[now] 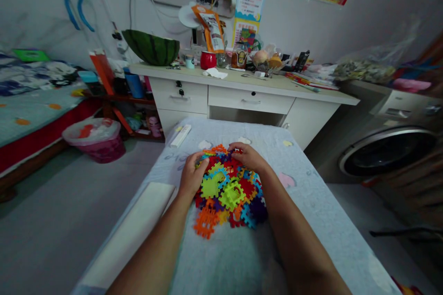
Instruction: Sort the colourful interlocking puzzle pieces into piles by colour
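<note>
Plastic pieces [226, 196] heaped, 2 hands [193, 174] [251, 157] half open, touching them

Your toy pieces [226, 193] are red, orange, lime, blue and purple. Your cloth [301, 212] is pale blue with pink and yellow shapes. Your watermelon [152, 50] has dark green stripes.

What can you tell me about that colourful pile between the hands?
The pile is a loose heap of flat, notch-edged pieces, apparently plastic, in lime green, orange, red, blue, purple and yellow. Some have cut-out centres. They overlap at various tilts on the cloth-covered table. The left hand and right hand touch its far part.
</note>
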Tool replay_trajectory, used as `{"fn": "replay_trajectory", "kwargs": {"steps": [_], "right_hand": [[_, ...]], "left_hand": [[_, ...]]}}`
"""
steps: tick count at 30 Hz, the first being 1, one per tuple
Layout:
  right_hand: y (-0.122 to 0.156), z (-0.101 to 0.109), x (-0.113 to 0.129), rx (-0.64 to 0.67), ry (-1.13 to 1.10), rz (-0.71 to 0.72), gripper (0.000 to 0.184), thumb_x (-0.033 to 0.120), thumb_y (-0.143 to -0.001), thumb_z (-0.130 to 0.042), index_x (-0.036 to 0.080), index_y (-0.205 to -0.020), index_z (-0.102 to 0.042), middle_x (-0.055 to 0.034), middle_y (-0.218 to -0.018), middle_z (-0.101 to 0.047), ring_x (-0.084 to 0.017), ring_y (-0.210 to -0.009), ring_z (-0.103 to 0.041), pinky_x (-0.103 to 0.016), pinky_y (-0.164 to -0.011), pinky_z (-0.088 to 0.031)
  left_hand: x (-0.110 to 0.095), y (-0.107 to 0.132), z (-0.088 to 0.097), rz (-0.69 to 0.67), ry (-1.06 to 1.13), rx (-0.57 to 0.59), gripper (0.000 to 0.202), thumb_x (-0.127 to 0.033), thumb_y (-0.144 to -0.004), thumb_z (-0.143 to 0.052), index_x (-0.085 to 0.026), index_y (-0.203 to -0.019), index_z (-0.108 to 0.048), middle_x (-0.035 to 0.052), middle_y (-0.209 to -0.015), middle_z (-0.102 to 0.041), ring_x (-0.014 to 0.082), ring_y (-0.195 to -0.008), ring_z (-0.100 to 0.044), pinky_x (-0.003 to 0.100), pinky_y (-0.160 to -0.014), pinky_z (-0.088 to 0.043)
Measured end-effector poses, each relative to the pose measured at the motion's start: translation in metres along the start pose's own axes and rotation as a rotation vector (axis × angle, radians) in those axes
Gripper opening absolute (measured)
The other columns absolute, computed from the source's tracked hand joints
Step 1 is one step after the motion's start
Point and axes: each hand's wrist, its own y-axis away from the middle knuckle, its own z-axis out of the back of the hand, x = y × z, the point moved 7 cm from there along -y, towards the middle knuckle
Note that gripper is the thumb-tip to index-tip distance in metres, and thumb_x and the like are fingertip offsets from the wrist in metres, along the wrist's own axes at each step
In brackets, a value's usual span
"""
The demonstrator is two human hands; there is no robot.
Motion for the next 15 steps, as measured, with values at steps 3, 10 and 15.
{"fn": "replay_trajectory", "kwargs": {"steps": [3, 10, 15], "right_hand": [[0.003, 0.004, 0.000, -0.023, -0.046, -0.014, 0.021, 0.023, -0.074, -0.060, 0.020, -0.091, -0.072, -0.0031, -0.096, -0.067, -0.018, -0.091, -0.060, -0.034, -0.091, -0.045], [0.004, 0.008, 0.002, -0.009, -0.227, -0.058, 0.017, 0.027, -0.074, -0.059, 0.018, -0.086, -0.065, 0.0004, -0.079, -0.063, -0.013, -0.072, -0.057, -0.027, -0.071, -0.046], [0.004, 0.018, -0.003, -0.036, -0.220, -0.062, 0.017, 0.028, -0.072, -0.058, 0.018, -0.085, -0.062, 0.0005, -0.077, -0.063, -0.013, -0.071, -0.057, -0.026, -0.069, -0.045]], "left_hand": [[0.001, 0.000, 0.002, -0.002, 0.024, -0.022, 0.036, -0.046, -0.084, -0.059, -0.021, -0.108, -0.065, 0.0083, -0.115, -0.065, 0.0237, -0.111, -0.060, 0.041, -0.102, -0.044], [0.003, -0.001, 0.002, 0.022, 0.033, -0.019, 0.035, -0.047, -0.083, -0.059, -0.021, -0.105, -0.066, 0.0078, -0.113, -0.067, 0.0229, -0.108, -0.061, 0.039, -0.099, -0.046], [0.003, 0.000, 0.003, 0.022, 0.016, -0.029, 0.035, -0.048, -0.083, -0.059, -0.021, -0.105, -0.067, 0.0072, -0.112, -0.067, 0.0228, -0.108, -0.061, 0.039, -0.099, -0.046]]}}
